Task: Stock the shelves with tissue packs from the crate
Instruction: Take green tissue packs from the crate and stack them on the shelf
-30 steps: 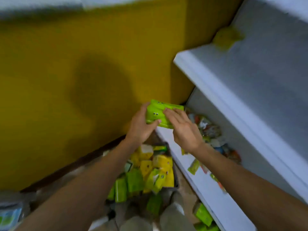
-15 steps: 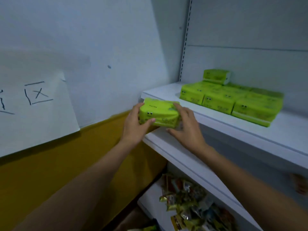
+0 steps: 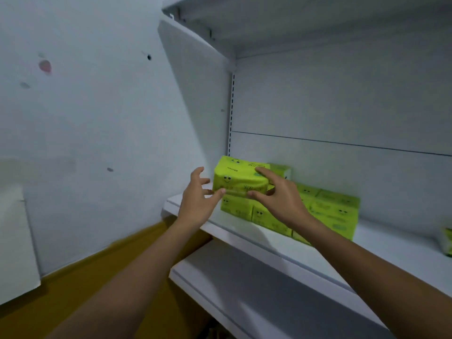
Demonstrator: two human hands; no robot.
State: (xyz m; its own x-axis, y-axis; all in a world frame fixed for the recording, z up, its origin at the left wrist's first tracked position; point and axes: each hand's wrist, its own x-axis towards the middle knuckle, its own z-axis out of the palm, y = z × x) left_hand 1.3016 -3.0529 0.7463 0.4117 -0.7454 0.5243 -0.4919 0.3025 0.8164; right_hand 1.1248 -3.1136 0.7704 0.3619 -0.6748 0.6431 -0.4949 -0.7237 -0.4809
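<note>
A lime-green tissue pack (image 3: 234, 177) with a printed smiley face lies on top of the left end of a row of like packs (image 3: 335, 209) on the white shelf (image 3: 391, 248). My right hand (image 3: 281, 199) pinches its right end, index finger on top and thumb at the lower edge. My left hand (image 3: 195, 201) is beside the pack's left end with fingers spread, only the thumb tip touching the lower front edge. The crate is out of view.
Another green pack (image 3: 282, 170) sits behind on the row, and one more (image 3: 447, 243) at the shelf's far right. A lower shelf (image 3: 244, 285) juts out beneath, an upper shelf (image 3: 269, 15) overhead. A white wall and a paper sheet (image 3: 14, 241) are to the left.
Both hands carried the pack up from the crate to the shelf and set it on the row. My left hand has opened and come off the pack's side.
</note>
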